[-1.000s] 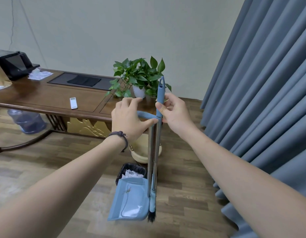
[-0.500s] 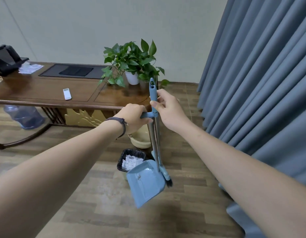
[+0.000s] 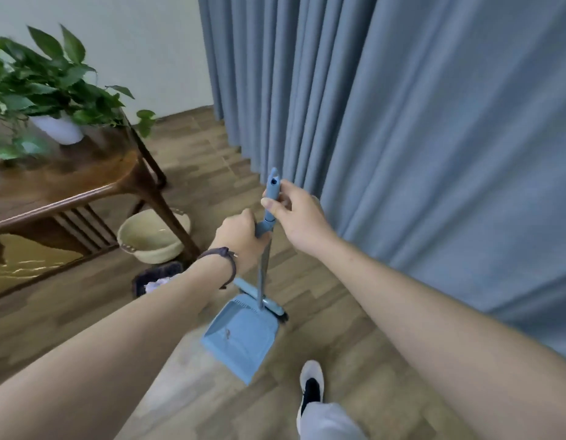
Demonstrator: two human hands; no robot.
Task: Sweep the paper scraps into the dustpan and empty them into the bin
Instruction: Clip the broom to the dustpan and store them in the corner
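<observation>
Left hand (image 3: 240,239) wrapped tight round the dustpan (image 3: 242,336) handle. Right hand (image 3: 296,214) pinches the blue broom grip (image 3: 271,188), fingers curled closed. Both shafts run near-vertical, side by side. Dustpan hangs above the floor (image 3: 338,328), mouth pointing down toward camera; brush head (image 3: 276,311) behind it. Bin (image 3: 156,276) just left.

blue dustpan (image 3: 243,339) tilted, off floor

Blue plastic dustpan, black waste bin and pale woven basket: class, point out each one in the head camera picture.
Blue plastic dustpan (image 3: 243,339), head view: middle of its flat tray.
Black waste bin (image 3: 142,279), head view: its dark near rim.
Pale woven basket (image 3: 151,249), head view: its outer front wall.
</observation>
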